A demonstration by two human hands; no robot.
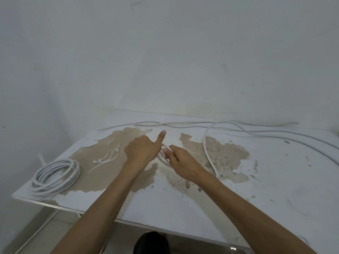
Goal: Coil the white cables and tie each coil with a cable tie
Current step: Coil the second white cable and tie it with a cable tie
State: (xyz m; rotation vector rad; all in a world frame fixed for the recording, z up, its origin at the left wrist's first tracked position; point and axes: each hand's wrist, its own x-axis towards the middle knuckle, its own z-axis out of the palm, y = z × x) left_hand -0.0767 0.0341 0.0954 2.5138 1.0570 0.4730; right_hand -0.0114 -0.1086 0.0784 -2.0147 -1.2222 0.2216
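My left hand (142, 150) and my right hand (180, 161) meet at the middle of the table over a small bend of white cable (163, 158). The left hand's fingers curl round it with the thumb sticking up; the right hand pinches it from the right. A long loose white cable (208, 149) runs in a wide loop from near my right wrist to the back of the table and off to the right. A finished white coil (56, 174) lies at the table's left edge. Several white cable ties (107, 157) lie between that coil and my left hand.
The white table (275, 198) has worn brown patches and stands against a white wall. More white cable (174, 124) lies along the back edge. A dark object (152, 242) shows on the floor below the front edge.
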